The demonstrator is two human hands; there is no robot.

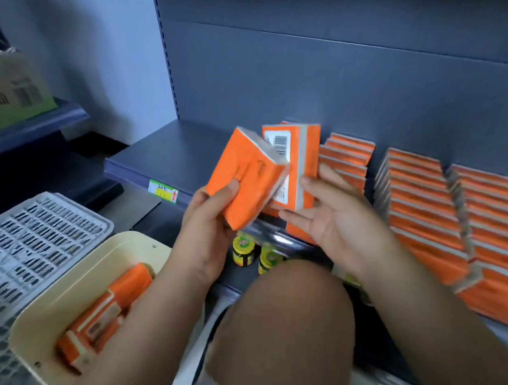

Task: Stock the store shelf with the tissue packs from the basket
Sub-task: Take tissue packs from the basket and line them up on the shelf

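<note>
My left hand [207, 219] grips an orange tissue pack [245, 176], held tilted above the shelf's front edge. Beside it an upright orange pack with a barcode label [296, 165] stands on the dark shelf [171, 153]; my right hand [332, 210] touches its front with straight, spread fingers. To the right, rows of orange tissue packs [426, 204] fill the shelf. The cream basket [69, 275] at lower left holds a few more orange packs [109, 311].
A grey slotted crate [17, 254] lies left of the basket. Yellow-lidded jars [244, 250] stand on the shelf below. A green carton [13, 91] sits on the neighbouring shelf at far left. My knee [285, 329] is in front. The shelf's left part is bare.
</note>
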